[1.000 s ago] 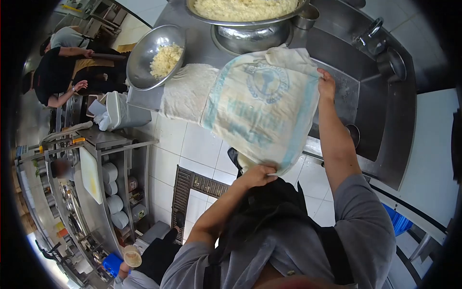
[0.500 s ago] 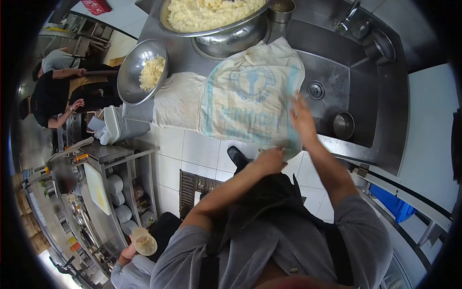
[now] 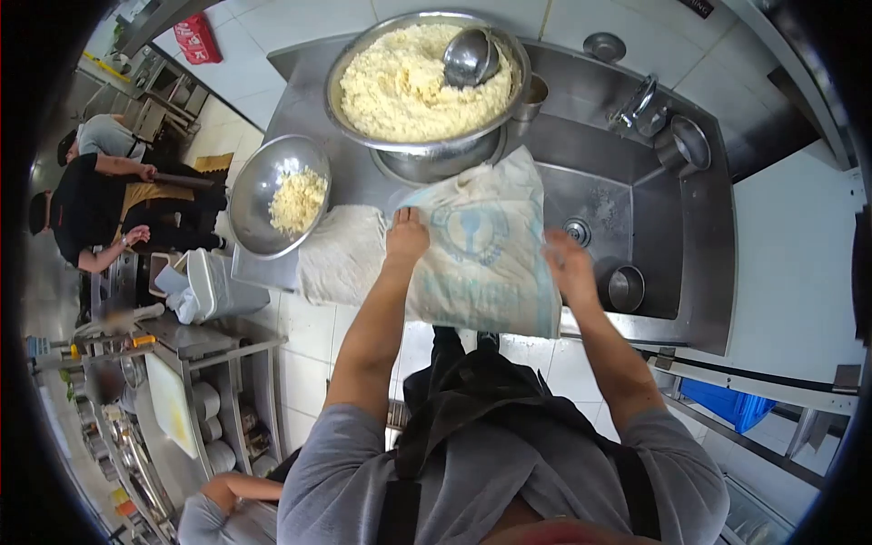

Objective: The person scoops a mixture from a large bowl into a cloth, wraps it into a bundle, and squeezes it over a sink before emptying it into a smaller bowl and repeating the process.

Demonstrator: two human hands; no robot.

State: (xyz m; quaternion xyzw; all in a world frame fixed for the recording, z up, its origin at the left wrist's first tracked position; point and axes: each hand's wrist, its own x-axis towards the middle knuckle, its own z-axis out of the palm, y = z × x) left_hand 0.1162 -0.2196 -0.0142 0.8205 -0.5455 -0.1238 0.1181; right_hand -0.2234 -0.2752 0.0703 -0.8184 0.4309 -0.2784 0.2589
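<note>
Cloth sack (image 3: 481, 259) first. Where does it lie? (partner)

I see it spread on the front of the steel counter (image 3: 300, 102), just in front of the big bowl (image 3: 427, 145). Its low end hangs over the counter edge, toward the person. A white towel (image 3: 345, 254) lies touching its left side, and the sink (image 3: 677, 238) is on its right. (me)

What are the hands doing? (partner)

The left hand (image 3: 406, 236) sits on the sack's top left part. Its fingers are curled down tight on the cloth, so it looks to me like a grip. The right hand (image 3: 570, 265) is at the sack's right edge, but it is blurry, so I cannot tell if those fingers are open or closed. (me)

Which step is this, do you think? (partner)

I think the sack is being laid out flat and smoothed. The big bowl is full of crumbly yellow food (image 3: 400, 91) with a ladle (image 3: 470, 56) in it. A small bowl (image 3: 254, 211) on the left has a little of the same food. (me)

What does the next move need? (partner)

My guess is that both hands must pull the cloth flat, with no folds. They must also keep the hanging end from sliding off the counter. The right side should stay out of the sink, where a small pot (image 3: 625, 288) sits (me)
</note>
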